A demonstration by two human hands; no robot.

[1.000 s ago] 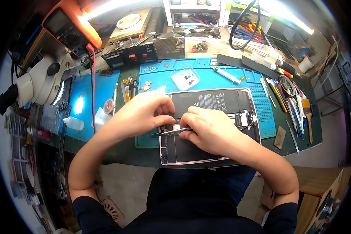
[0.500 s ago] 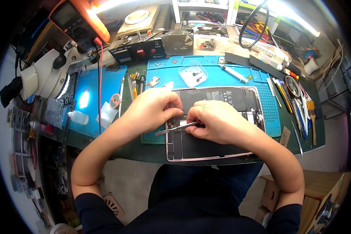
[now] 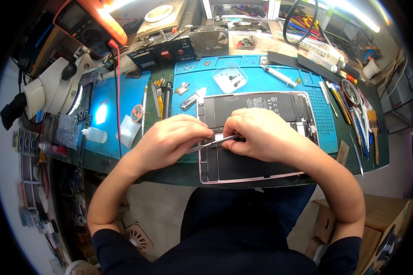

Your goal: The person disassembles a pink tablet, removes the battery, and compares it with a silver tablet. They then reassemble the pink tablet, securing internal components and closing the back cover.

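An opened tablet (image 3: 261, 167) with a pink rim lies on the blue mat (image 3: 261, 75), its black insides showing. My right hand (image 3: 261, 133) rests on the middle of it and pinches metal tweezers (image 3: 213, 144), whose tips point left toward the tablet's left edge. My left hand (image 3: 172, 137) lies curled at that left edge, fingers pressing down beside the tweezer tips. What sits under the tips is too small to tell.
A microscope (image 3: 50, 91) and an orange multimeter (image 3: 89, 23) stand at the left back. A clear dish of screws (image 3: 230, 78), a syringe (image 3: 280, 75), a small bottle (image 3: 94, 134) and hand tools (image 3: 163, 98) lie around. More tools (image 3: 353, 98) line the right side.
The view has shifted slightly. Both hands stay on the tablet; the tweezers remain in my right hand, their tips nudged a little along the left edge.
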